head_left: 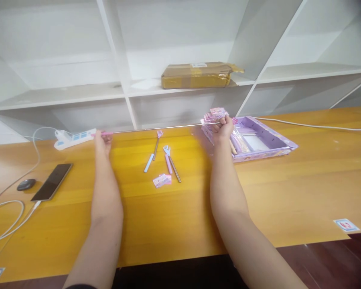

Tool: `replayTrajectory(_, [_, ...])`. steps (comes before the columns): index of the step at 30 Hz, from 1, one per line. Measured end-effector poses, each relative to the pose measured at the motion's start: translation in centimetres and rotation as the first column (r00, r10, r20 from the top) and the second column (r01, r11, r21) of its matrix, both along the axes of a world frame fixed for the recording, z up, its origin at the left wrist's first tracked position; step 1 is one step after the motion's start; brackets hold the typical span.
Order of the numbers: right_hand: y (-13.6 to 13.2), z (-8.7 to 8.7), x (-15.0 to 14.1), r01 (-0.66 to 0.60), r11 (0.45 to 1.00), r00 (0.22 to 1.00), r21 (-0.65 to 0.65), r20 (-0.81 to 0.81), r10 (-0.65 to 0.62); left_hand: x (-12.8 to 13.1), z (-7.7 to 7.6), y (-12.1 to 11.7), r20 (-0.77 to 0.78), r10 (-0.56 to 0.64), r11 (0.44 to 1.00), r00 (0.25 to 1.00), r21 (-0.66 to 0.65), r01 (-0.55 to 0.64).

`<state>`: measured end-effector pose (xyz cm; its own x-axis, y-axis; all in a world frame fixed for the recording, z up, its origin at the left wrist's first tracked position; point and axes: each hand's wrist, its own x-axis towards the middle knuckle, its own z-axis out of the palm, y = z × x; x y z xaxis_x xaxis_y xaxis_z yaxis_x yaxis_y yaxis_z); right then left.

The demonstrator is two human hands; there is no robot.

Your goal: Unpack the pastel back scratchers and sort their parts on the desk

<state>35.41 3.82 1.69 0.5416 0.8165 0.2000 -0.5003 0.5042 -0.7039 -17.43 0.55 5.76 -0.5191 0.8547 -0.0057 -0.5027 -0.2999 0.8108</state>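
A telescopic back scratcher was held extended above the wooden table, its pink handle clasped in the left hand, its rod gripped by the right hand near a purple box.

Bright light all round, pale sheen washing over the tabletop at left, a glint along the silver rod! Soft grey shadows in the white shelf, blur smearing the purple box at its left, top-right corner falling dark.
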Motion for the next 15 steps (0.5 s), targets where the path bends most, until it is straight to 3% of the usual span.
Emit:
replayTrajectory(8, [-0.1,1.7,2.7,-0.03,1.0,0.994,0.008,-0.108,0.031,0.7,-0.2,1.0,-0.012,-0.058,0.997,0.998,0.045,0.058])
replayTrajectory(15, [-1.0,1.5,2.9,0.002,1.0,0.998,0.005,-0.069,-0.002,2.1,-0.6,1.6,-0.011,-0.09,0.995,0.996,0.049,0.091])
